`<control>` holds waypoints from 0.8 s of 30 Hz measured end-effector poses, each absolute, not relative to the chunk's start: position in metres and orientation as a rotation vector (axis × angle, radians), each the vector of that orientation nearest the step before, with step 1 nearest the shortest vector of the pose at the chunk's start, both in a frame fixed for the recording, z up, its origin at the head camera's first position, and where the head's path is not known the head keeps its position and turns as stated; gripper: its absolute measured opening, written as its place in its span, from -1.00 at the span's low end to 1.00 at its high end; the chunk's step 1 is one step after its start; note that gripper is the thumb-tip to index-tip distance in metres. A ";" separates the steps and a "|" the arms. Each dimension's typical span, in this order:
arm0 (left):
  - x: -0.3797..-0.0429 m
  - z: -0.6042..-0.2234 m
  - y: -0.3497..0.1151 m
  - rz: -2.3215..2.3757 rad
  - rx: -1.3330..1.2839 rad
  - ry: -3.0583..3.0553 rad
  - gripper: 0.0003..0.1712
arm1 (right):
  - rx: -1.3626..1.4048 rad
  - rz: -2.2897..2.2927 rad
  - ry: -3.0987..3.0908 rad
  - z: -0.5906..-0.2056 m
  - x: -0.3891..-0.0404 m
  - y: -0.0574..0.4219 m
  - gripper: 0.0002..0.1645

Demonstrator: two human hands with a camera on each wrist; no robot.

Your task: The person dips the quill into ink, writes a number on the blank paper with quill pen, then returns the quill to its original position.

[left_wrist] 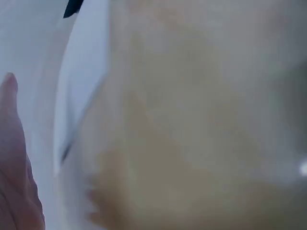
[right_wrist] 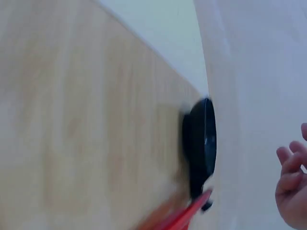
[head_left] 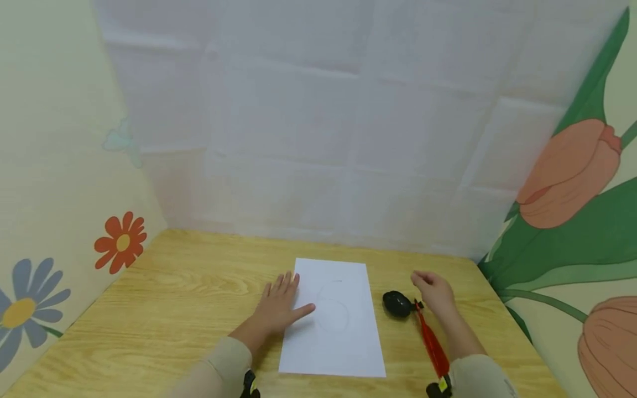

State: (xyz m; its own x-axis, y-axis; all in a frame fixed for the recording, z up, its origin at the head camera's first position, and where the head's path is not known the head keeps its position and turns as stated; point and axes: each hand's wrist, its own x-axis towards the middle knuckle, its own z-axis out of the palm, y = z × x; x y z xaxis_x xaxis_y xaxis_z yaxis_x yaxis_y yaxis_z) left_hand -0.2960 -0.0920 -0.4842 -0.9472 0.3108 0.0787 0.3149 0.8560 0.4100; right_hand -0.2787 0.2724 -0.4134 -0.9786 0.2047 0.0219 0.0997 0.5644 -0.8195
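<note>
A white sheet of paper [head_left: 343, 354] lies on the table with a faint curved outline like a 6 on it. My left hand [head_left: 278, 307] is spread over its left edge, thumb reaching inward across the sheet. Part of this hand [left_wrist: 17, 167] shows at the left of the left wrist view. To the right of the sheet is a glossy black oval dish [head_left: 396, 304] with a short neck. A long red tapered piece [head_left: 432, 342] runs from that neck toward my right sleeve. My right hand [head_left: 435, 290] hovers just beyond it, fingers loosely curled, nothing visible in them.
The wood-grain table [head_left: 199, 287] ends at a creased white backdrop [head_left: 318, 138]. Flower-printed panels [head_left: 562, 182] stand at both sides. Dark wrist bands [head_left: 440, 387] show at the bottom edge near both sleeves.
</note>
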 end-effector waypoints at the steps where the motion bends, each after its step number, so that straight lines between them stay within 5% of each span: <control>1: -0.300 -0.478 -0.093 -0.623 -0.484 -3.018 0.12 | -0.221 1.337 -2.683 -0.412 -0.286 0.263 -0.37; 11: -0.328 -0.428 -0.101 -0.286 -0.331 -3.044 0.05 | 0.247 0.294 -2.933 -0.415 -0.333 0.159 -0.14; 24: -0.330 -0.423 -0.106 -0.339 -0.299 -3.083 0.05 | 0.242 0.221 -2.988 -0.423 -0.335 0.153 -0.05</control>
